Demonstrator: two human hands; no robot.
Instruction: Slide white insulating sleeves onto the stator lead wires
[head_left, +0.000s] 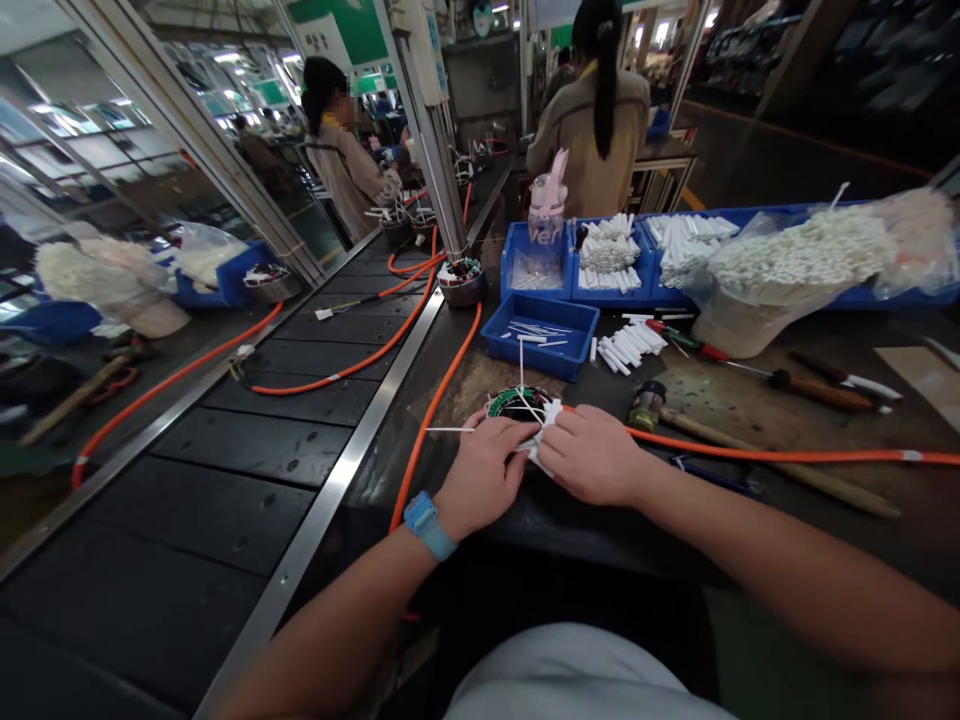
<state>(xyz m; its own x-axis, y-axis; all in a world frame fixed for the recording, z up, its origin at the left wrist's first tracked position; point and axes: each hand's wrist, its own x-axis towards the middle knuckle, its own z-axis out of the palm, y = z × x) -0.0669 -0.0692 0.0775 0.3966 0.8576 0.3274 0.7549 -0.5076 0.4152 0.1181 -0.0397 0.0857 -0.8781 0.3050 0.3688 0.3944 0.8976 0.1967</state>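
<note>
A round motor stator (517,400) with green and dark windings lies on the bench in front of me. White cable ties (521,365) stick up and out from it, one pointing left past my hand. My left hand (489,468) is closed at the stator's near left rim, thumb and fingers bent together. My right hand (594,455) is closed at its right rim, against a white piece (552,412) where an orange cable (697,449) runs under the hand. The fingertips of both hands almost meet, and what lies between them is partly hidden.
A blue tray (540,335) with white ties stands just beyond the stator. Cut white tubes (630,345) lie right of it, before blue bins (652,283). A screwdriver (817,388) and a wooden-handled hammer (780,465) lie right. A conveyor (255,450) runs left; two co-workers sit ahead.
</note>
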